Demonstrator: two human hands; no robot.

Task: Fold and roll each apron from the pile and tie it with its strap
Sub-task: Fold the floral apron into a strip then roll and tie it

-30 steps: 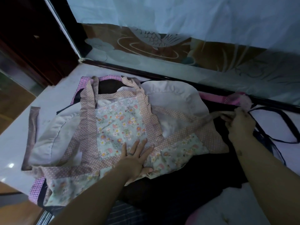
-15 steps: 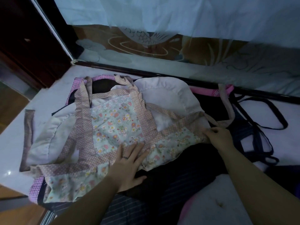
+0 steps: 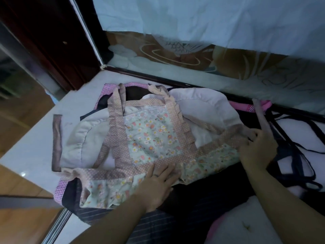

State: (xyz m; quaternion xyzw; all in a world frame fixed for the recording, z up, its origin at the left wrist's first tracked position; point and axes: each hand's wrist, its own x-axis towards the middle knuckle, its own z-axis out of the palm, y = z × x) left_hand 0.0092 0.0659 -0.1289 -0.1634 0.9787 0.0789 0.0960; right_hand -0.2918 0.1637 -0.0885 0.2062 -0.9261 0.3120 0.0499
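The top apron (image 3: 151, 136) has a pale green floral panel, dusty-pink bands with white dots and a cream back. Beneath show a pink checked apron (image 3: 59, 191) and a dark pinstriped apron (image 3: 158, 224). The surface (image 3: 31, 148) is white.

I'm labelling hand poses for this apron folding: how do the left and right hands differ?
The left hand lies flat, fingers spread, on the floral apron; the right hand curls its fingers, pinching it. The left hand presses near its front edge; the right hand sits at its right corner, by the strap. The left hand wears a ring; none shows on the right hand. Both touch the same apron.
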